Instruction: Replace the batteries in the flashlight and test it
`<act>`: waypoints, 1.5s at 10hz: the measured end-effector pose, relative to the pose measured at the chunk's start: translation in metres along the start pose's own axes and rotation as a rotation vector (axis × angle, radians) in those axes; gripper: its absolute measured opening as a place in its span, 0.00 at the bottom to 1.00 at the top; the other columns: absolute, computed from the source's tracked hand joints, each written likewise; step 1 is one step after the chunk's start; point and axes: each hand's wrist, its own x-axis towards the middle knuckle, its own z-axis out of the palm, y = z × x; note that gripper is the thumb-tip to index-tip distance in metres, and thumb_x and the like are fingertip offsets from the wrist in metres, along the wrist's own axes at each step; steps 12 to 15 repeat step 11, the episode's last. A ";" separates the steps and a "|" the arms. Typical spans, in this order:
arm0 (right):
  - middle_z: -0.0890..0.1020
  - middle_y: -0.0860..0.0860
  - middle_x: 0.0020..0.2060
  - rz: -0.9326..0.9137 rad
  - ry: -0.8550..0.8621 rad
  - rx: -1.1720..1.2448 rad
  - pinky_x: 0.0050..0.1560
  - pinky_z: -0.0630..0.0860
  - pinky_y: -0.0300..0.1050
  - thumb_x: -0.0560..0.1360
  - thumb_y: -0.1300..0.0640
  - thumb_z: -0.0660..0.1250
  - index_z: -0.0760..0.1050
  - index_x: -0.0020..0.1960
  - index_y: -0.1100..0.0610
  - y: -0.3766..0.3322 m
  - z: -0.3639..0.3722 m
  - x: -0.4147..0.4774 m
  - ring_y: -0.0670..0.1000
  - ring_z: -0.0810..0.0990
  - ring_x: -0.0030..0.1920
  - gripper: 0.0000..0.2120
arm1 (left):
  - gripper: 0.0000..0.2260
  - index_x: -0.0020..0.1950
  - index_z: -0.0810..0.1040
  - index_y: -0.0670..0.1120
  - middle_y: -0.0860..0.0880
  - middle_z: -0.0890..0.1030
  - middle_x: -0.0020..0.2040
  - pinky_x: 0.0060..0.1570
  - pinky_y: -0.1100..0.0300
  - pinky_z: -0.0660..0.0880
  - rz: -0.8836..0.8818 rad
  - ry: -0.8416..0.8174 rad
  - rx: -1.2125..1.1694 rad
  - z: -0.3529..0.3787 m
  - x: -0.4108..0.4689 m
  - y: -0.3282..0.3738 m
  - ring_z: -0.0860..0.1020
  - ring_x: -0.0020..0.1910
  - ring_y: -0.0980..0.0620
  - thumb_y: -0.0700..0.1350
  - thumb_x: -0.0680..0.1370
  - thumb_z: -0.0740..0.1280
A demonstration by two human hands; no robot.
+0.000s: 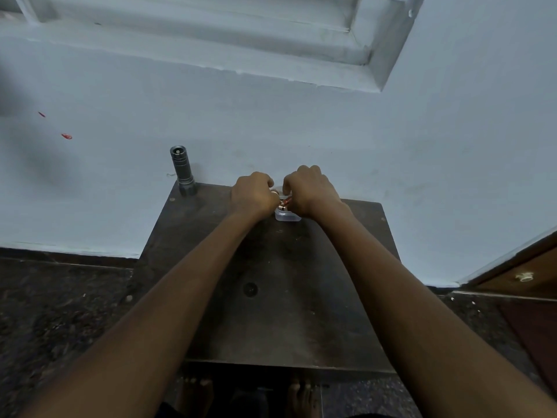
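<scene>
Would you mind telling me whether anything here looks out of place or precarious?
The flashlight stands on end at the table's far left corner, right by the edge, where a nudge might topple it. Both hands work at the small clear container.

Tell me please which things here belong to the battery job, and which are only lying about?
For the job:
- flashlight, standing at the table's far left corner
- batteries, between both hands
- small clear box under them

Only around:
- dark table
- drawer knob at right
- red marks on the wall
</scene>
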 end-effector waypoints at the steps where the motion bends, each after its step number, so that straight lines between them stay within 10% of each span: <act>1: 0.77 0.57 0.58 -0.012 0.032 -0.020 0.57 0.72 0.49 0.78 0.55 0.68 0.79 0.61 0.57 0.001 0.002 0.000 0.60 0.71 0.63 0.13 | 0.16 0.65 0.78 0.46 0.44 0.81 0.62 0.57 0.54 0.75 0.000 0.007 -0.009 0.001 0.000 -0.002 0.78 0.61 0.44 0.43 0.77 0.66; 15: 0.81 0.56 0.55 0.032 0.202 0.002 0.55 0.70 0.52 0.80 0.51 0.63 0.80 0.59 0.56 -0.005 -0.022 -0.032 0.60 0.74 0.60 0.13 | 0.14 0.61 0.78 0.46 0.45 0.81 0.57 0.47 0.53 0.72 0.054 0.094 0.247 -0.031 -0.038 0.002 0.78 0.56 0.43 0.47 0.78 0.60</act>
